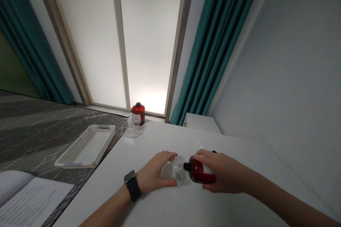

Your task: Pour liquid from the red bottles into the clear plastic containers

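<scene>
My right hand point(222, 172) is wrapped round a dark red bottle point(197, 170) with a white label, tipped onto its side. The bottle's black neck points left, at the clear container point(179, 172). Around that see-through container curve the thumb and fingers of my left hand point(154, 173), which steadies it on the white table. What is inside the container is hard to make out. Just behind my right hand a small black piece point(214, 151) shows, mostly hidden, and a thin whitish object point(200, 145) pokes up beside it.
A second red bottle point(138, 114) with a black cap stands upright at the white table's point(160, 134) far left corner, beside a clear box point(130, 131). Left of the table are a white perforated basket point(89, 149) and an open booklet point(29, 198). A white cabinet point(202, 123) stands behind.
</scene>
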A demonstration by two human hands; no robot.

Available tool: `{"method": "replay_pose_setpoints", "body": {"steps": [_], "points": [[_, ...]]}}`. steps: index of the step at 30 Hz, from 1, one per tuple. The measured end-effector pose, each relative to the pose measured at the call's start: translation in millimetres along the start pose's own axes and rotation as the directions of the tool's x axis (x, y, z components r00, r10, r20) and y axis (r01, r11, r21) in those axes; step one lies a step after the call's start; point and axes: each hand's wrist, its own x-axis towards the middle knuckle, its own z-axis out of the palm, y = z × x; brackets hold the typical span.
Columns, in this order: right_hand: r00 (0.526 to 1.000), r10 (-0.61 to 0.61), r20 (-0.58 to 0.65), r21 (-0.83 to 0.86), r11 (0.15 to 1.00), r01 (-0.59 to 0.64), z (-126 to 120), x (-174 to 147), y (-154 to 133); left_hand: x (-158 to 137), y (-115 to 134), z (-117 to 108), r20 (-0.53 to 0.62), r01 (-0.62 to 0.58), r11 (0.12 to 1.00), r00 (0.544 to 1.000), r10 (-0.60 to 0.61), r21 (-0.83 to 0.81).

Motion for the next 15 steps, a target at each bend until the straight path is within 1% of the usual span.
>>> {"method": "replay_pose_setpoints", "body": {"steps": [8, 15], "points": [[1.0, -0.007, -0.004, -0.005, 1.0, 0.007, -1.3, -0.7, -0.5, 0.2, 0.2, -0.3, 0.009, -0.01, 1.0, 1.0, 0.01, 0.002], [0.999, -0.029, -0.016, -0.015, 0.999, 0.028, 0.7, -0.8, 3.3, 0.1, -0.6, 0.7, 0.011, 0.007, 1.0, 1.0, -0.007, 0.015]]}}
